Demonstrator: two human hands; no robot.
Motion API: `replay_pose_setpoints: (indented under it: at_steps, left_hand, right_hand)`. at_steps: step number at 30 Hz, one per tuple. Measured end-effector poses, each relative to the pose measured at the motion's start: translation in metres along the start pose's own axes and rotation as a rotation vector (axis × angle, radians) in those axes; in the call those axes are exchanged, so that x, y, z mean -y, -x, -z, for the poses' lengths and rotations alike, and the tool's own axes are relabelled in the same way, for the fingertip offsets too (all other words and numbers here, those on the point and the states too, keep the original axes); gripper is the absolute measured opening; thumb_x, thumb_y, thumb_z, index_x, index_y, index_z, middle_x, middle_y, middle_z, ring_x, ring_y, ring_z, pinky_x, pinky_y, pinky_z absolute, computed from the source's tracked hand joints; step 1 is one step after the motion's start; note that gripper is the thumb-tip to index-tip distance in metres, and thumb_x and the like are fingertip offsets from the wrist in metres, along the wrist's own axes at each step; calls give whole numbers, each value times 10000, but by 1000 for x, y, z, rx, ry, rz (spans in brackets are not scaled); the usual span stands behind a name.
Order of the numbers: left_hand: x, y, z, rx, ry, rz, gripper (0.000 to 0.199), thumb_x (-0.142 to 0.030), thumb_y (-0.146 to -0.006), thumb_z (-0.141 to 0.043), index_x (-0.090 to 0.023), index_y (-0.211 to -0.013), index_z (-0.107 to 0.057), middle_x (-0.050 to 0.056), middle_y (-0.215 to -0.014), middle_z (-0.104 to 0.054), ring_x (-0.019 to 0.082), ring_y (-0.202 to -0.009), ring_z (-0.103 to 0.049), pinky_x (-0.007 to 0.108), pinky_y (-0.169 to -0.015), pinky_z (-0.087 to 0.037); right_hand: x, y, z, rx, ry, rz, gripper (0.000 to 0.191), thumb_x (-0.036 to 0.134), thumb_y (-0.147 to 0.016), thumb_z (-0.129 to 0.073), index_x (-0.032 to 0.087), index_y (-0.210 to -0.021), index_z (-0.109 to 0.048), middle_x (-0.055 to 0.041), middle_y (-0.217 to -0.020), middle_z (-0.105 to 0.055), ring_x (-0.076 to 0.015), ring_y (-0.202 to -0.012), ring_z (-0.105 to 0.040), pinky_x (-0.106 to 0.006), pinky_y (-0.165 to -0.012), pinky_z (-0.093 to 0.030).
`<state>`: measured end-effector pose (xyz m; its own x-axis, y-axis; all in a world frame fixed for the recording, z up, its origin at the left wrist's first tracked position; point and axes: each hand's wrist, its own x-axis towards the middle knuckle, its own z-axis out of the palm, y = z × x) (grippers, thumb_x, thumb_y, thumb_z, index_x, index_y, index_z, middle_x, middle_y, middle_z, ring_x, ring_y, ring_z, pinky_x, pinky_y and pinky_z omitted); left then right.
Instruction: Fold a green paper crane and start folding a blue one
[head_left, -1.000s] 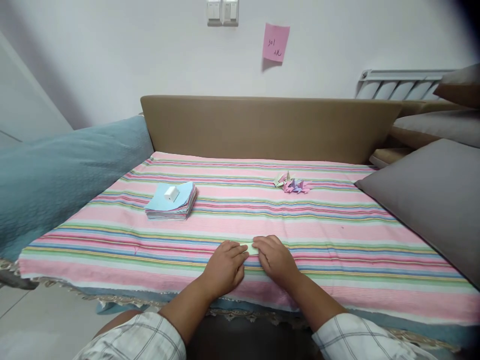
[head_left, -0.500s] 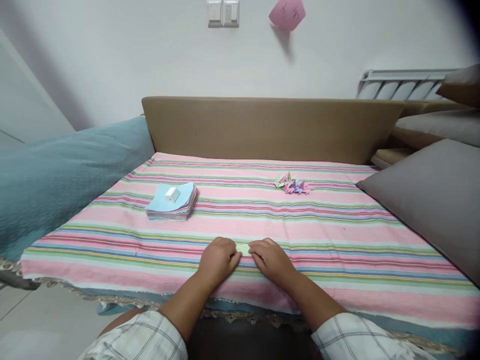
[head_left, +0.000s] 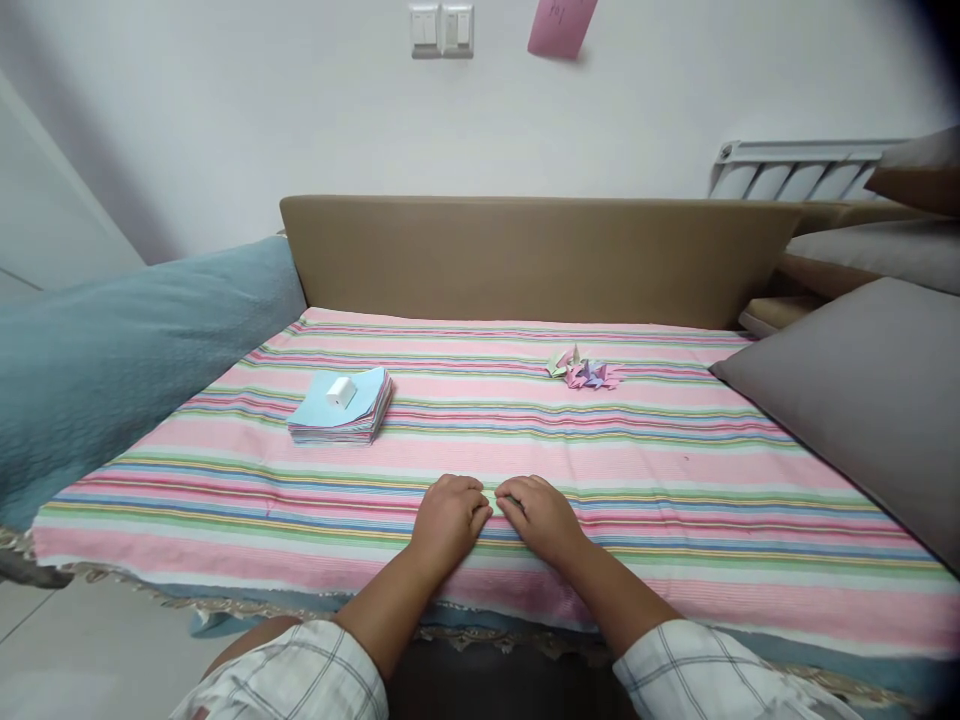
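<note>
Between my hands, low in the middle of the head view, a small piece of light green paper lies on the striped cloth, mostly covered by fingers. My left hand is closed on its left side, thumb and fingers pressed together. From the right, my right hand grips the other side with bent fingers. The fingertips of both hands are a small gap apart. Farther back to the left sits a stack of coloured paper with a white block on top. Several folded paper pieces are grouped at the back right.
The striped cloth covers the seat, with a brown backrest behind. A blue-covered armrest is on the left, grey cushions are on the right. Light switches and a pink note are on the wall.
My left hand has moved right, closer to my right hand, and less of the green paper shows between them. The pink note on the wall hangs at a different angle.
</note>
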<state>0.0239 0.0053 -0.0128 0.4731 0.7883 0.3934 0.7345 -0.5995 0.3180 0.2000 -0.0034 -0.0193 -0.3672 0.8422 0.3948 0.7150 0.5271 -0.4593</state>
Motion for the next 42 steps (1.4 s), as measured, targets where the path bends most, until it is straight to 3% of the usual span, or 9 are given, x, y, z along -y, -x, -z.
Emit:
replay_pose_setpoints:
  at_steps: [7, 22, 31, 36, 42]
  left_hand:
    - [2, 2, -3, -17, -60, -60, 96, -218, -792, -602, -200, -762, -691, 43, -908, -695, 202, -831, -600, 370, -769, -458]
    - [2, 2, -3, -18, -17, -101, 131, -199, -794, -593, -216, -879, -692, 43, -985, -693, 201, -857, -589, 381, -799, -462]
    - [2, 2, -3, -74, -16, -157, 167, -217, -827, -542, -215, -841, -708, 55, -958, -704, 193, -817, -597, 378, -761, -486]
    - [4, 3, -5, -97, 37, -129, 129, -217, -816, -566, -214, -822, -695, 48, -941, -702, 194, -839, -609, 372, -772, -482]
    - [1, 1, -2, -48, 131, 11, 32, -194, -770, -618, -208, -791, -638, 25, -829, -666, 183, -821, -585, 342, -761, -448]
  right_hand:
    - [3, -3, -3, 0, 80, -38, 88, 143, -814, -559, 191, -808, -633, -38, -825, -601, -178, -805, -533, -309, -744, -432]
    - [-2, -1, -4, -29, 64, 54, 86, 138, -807, -551, 183, -811, -624, -51, -861, -624, -188, -851, -533, -328, -782, -434]
    - [-10, -5, -12, -81, 98, -63, 166, 172, -846, -516, 197, -932, -656, -61, -856, -606, -193, -821, -540, -337, -775, -451]
    - [-7, -4, -13, -88, 94, -55, 148, 159, -828, -548, 201, -902, -669, -58, -837, -608, -197, -802, -536, -335, -747, -459]
    - [-1, -1, -8, -135, 102, 29, 149, 175, -860, -502, 203, -893, -645, -55, -825, -615, -193, -804, -531, -322, -740, -436]
